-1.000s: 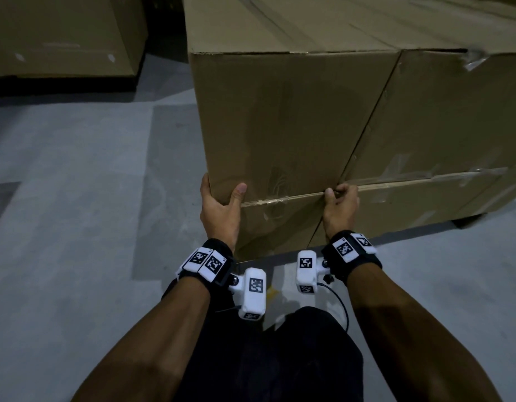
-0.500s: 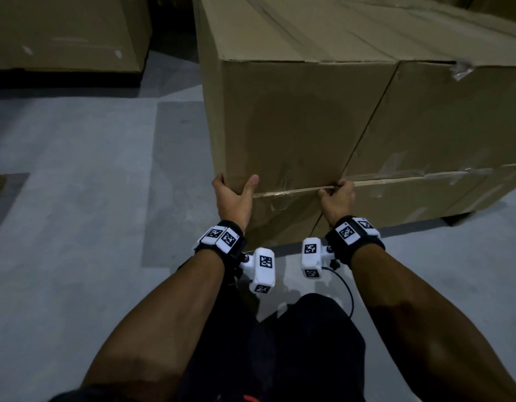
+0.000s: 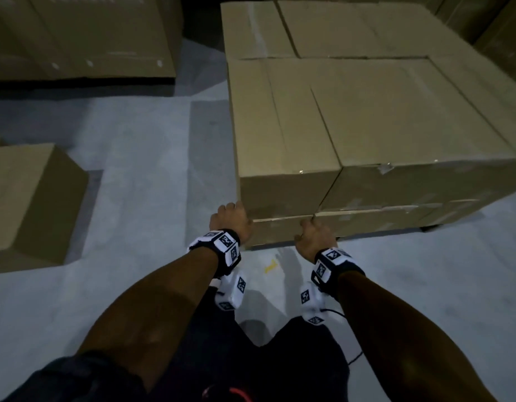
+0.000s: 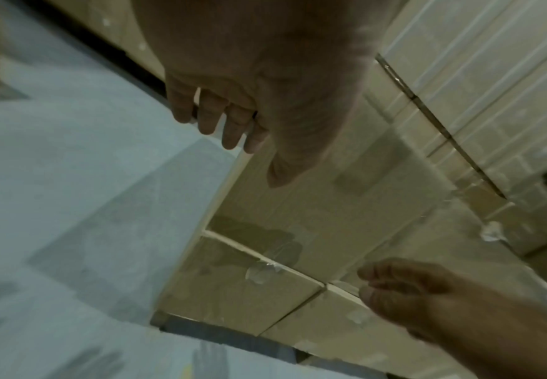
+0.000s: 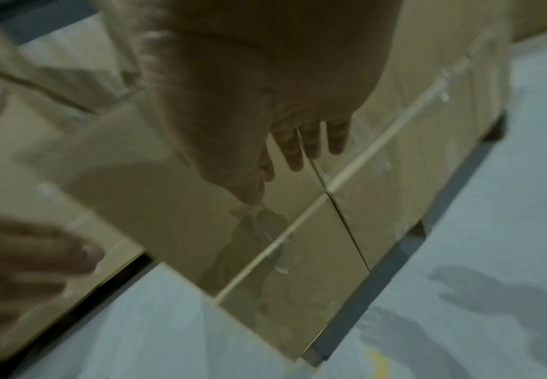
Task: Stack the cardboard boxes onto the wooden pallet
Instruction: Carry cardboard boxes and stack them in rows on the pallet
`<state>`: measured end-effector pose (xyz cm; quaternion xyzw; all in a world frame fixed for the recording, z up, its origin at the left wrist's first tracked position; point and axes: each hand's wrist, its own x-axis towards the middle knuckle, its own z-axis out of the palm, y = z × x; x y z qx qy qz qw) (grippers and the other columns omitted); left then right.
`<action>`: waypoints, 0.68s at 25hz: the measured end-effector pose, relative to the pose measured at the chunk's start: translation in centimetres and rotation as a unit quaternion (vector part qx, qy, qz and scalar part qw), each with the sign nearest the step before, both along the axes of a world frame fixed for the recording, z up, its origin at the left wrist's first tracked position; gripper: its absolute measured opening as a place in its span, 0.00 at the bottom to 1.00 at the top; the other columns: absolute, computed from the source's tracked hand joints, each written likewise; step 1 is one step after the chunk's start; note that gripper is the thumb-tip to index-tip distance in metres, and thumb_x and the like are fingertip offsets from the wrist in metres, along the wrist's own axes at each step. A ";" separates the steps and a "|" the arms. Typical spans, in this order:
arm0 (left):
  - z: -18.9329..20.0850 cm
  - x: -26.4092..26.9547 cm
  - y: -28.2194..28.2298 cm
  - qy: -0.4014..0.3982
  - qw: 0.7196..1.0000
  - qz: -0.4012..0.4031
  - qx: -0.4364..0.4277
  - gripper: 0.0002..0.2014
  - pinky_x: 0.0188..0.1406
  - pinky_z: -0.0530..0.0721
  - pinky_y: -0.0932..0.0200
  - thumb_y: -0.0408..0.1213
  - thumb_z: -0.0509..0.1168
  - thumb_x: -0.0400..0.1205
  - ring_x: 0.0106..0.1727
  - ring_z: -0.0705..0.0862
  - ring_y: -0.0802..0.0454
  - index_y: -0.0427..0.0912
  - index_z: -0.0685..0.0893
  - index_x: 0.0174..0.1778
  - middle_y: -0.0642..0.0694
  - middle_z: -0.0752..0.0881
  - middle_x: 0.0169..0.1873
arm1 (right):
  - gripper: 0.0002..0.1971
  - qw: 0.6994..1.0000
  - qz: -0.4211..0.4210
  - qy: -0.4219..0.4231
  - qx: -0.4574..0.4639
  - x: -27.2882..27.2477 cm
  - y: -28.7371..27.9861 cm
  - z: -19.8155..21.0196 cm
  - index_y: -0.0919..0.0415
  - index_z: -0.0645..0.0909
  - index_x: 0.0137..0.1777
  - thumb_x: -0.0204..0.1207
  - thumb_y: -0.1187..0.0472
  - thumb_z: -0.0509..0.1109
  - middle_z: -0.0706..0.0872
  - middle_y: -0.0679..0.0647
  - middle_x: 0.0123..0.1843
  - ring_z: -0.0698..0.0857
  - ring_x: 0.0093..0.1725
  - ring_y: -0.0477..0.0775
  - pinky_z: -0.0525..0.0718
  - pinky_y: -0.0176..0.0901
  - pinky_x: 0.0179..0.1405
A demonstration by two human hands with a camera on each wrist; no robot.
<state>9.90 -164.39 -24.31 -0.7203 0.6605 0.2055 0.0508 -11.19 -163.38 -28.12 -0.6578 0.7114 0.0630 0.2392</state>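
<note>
Nearest you, both forearms reach toward 12 o'clock at the front face of the stack. Your left hand (image 3: 232,223) sits at the lower left corner of the near-left top box (image 3: 285,134); the left wrist view shows its fingers (image 4: 207,115) loosely extended beside the box edge, wrapped round nothing, so this grip is open. Your right hand (image 3: 313,237) is at the seam where top tier meets bottom tier; the right wrist view shows fingers (image 5: 311,141) straight, hanging just in front of the cardboard. Grip open; whether they touch the box I cannot tell.

Progress, judged: that box already sits in the top tier, square with its neighbour, so this placement looks finished and your hands appear to be free of it.

Count on the stack: four box tops show in the upper tier; below, two front faces of the lower tier (image 3: 367,221) are visible, the rest hidden. The wooden pallet (image 3: 429,228) shows only as a dark foot under the stack.

Left to do: one loose box (image 3: 33,198) on the floor (image 3: 140,158) at 10 o'clock, well apart from the stack. At 11 o'clock, farther off, another block of cartons (image 3: 82,36); its count is unclear.
</note>
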 end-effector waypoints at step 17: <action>21.5 5.7 9.3 -0.036 0.997 -0.018 -0.067 0.25 0.69 0.72 0.48 0.49 0.57 0.86 0.75 0.70 0.41 0.41 0.70 0.77 0.41 0.75 0.74 | 0.25 0.996 0.077 -0.031 -0.038 6.0 5.1 23.7 0.58 0.70 0.79 0.84 0.52 0.60 0.73 0.61 0.76 0.72 0.73 0.65 0.74 0.57 0.72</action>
